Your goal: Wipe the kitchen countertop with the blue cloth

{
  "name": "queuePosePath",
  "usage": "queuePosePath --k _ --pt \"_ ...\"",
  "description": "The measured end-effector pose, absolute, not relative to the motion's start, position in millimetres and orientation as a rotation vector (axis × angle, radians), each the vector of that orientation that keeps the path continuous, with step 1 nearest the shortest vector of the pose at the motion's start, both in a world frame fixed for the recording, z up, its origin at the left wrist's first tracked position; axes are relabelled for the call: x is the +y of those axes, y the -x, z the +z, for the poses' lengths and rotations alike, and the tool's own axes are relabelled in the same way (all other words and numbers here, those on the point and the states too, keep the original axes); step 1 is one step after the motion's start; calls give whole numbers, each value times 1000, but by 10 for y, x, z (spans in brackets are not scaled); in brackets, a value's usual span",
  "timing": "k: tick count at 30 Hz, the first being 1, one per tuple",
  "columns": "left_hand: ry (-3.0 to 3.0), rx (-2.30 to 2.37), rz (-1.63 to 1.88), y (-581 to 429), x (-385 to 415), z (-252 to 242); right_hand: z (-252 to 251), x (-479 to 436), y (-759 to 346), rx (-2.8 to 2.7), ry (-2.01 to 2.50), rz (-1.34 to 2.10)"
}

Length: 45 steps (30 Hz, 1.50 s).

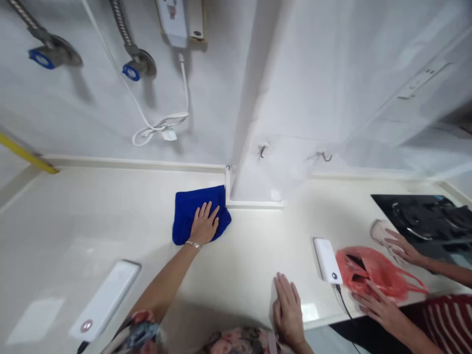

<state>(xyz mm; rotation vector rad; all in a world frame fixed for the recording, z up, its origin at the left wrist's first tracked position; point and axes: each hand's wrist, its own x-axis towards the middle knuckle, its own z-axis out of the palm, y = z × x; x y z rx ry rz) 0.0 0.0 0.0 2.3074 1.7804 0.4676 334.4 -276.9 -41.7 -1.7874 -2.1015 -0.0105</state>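
Observation:
My left hand [204,223] lies flat on a folded blue cloth [183,216], fingers stretched out and slightly spread. The cloth rests on the pale countertop [243,255], against the corner where the wall juts out. A bracelet circles my left wrist. Palm down near the counter's front edge, my right hand [288,309] has its fingers straight and holds nothing. Off to its right is a white power bank [326,260] with a dark cable plugged in.
Another person at the right has one hand on a pale cloth [379,233] by the black stove [424,221], the other at a red plastic bag [391,275]. A second white power bank [106,300] lies left. Valves [136,69], a white cord [162,125] and hooks [262,150] are on the wall.

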Motion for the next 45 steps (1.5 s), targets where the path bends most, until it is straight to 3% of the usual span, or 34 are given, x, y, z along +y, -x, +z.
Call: queuePosePath --k 14,21,30,45 --pt "-2304 1846 699 -91 1625 -141 -445 -2744 -3458 -2095 1892 -18" --pt "-2222 1846 802 -101 1856 -75 -385 -2747 -3456 -2144 1907 16" --pt "-2371 1754 658 -25 1351 -122 -339 -2715 -3328 -2125 1800 -30" --pt "-2528 1636 484 -629 -780 -149 -422 -2717 -3343 -2052 1692 -88"
